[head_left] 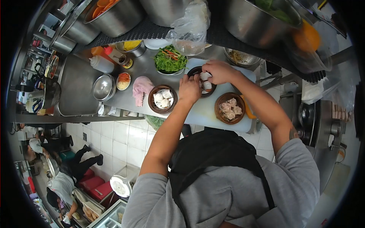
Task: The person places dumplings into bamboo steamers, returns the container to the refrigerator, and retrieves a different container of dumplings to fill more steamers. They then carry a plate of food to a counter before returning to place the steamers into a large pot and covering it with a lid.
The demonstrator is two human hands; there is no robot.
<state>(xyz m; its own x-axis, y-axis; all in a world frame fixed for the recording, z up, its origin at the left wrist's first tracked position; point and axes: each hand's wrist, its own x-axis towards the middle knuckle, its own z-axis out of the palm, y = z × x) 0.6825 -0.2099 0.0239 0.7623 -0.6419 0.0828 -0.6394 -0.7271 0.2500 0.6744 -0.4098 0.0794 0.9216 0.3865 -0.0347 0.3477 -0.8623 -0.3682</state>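
A dark round steamer basket [211,92] with several pale dumplings [207,85] in it stands at the back of the white cutting board [197,117]. My right hand [219,72] reaches over its far right side, fingers pinched on a white dumpling [205,76]. At the left rim my left hand [189,89] has its fingers bent down into the basket; what its fingertips hold is hidden. Nearer me on the right, another steamer basket [217,113] contains several pinkish open-topped dumplings [230,109]. White pleated dumplings [164,98] fill a third steamer basket [151,106] on the left.
Left of the baskets lie a pink cloth [141,89], stacked metal bowls [103,87] and squeeze bottles [102,64]. A bowl of greens [170,59] stands behind. Overhead, a shelf [152,35] carries large metal pots [118,19]. Other people [64,186] are at lower left.
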